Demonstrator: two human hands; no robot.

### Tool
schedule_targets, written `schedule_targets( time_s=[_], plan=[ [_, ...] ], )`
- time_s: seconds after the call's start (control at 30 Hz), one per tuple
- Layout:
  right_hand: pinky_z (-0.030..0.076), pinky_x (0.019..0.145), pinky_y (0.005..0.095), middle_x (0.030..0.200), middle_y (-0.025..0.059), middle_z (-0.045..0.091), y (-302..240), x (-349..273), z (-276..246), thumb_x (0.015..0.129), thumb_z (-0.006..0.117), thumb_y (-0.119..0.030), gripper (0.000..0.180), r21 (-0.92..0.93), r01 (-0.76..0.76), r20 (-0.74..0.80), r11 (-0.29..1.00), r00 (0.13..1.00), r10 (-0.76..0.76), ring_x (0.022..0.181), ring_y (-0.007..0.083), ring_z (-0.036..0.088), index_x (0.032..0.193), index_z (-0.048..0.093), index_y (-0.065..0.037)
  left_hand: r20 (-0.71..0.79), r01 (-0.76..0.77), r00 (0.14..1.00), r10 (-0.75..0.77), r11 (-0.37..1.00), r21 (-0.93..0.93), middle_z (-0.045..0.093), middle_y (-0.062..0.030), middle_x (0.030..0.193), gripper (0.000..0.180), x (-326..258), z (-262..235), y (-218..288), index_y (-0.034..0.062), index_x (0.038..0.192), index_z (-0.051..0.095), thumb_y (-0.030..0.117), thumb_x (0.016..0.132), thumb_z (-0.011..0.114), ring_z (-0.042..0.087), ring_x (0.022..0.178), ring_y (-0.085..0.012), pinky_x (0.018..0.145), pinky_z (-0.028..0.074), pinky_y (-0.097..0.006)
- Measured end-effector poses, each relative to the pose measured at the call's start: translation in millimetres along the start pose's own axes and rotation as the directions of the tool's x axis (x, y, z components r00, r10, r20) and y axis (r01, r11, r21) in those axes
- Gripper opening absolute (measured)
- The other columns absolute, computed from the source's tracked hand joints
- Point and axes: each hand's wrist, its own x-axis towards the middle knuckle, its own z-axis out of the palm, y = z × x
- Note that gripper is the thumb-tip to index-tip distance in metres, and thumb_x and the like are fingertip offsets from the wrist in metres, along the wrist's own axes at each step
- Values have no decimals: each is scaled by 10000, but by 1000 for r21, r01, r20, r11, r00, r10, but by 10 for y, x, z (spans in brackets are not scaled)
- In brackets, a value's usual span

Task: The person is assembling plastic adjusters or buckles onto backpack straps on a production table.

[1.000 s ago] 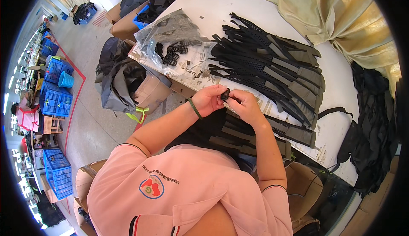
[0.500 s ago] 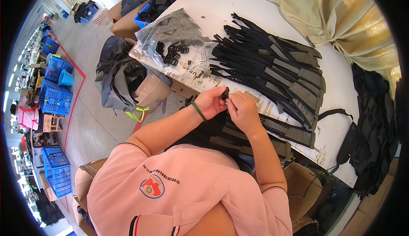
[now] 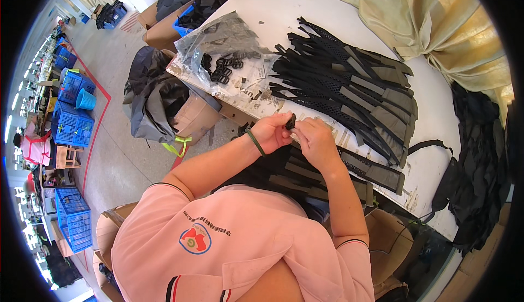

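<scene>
Two hands meet at the near edge of a white counter, both pinching one small black plastic buckle between their fingertips. The left hand, a dark green band on its wrist, grips the buckle from the left; the right hand closes on it from the right, over a black and grey strap that lies across the counter edge beneath the hands. The person, in a pink shirt, leans over the work from below. Just beyond the hands, a large pile of black mesh straps with grey ends fans across the counter. To its left sits a clear plastic bag, open, with loose black buckles spilling beside it. A cardboard box draped with dark fabric stands on the floor left of the counter, and blue crates line the aisle farther left. Pale yellow cloth hangs behind the counter.
</scene>
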Motion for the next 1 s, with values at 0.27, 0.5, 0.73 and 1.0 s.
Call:
schedule_targets(
  time_s=[0.27,0.5,0.73,1.0],
  plan=[
    [455,606,289,726,82,607,-6,-89,138,765,636,38,115,666,-392,14,634,857,515,670,209,592,864,636,-20,69,102,993,-94,985,-137,563,16,774,157,5,58,8,124,879,589,257,931,524,467,627,-100,623,369,-270],
    [463,583,236,788,33,643,83,-89,130,790,631,26,60,141,-27,-157,990,986,49,624,99,579,827,623,-21,28,56,998,-55,997,-58,564,9,777,143,15,8,-5,125,882,585,247,928,528,470,625,-101,646,388,-274],
    [469,592,215,729,54,620,18,-86,125,808,611,34,71,846,-406,181,345,828,531,653,102,603,866,607,-7,72,107,992,-105,994,-23,579,-6,798,128,8,25,5,122,918,571,247,919,542,490,627,-108,679,430,-291],
    [469,643,258,762,61,609,-41,11,32,762,629,72,159,408,-210,-65,889,964,258,703,152,588,892,634,-19,-2,-77,997,79,977,199,589,-7,801,128,17,71,35,108,922,561,234,922,544,539,651,-97,635,466,-269]
  ],
)
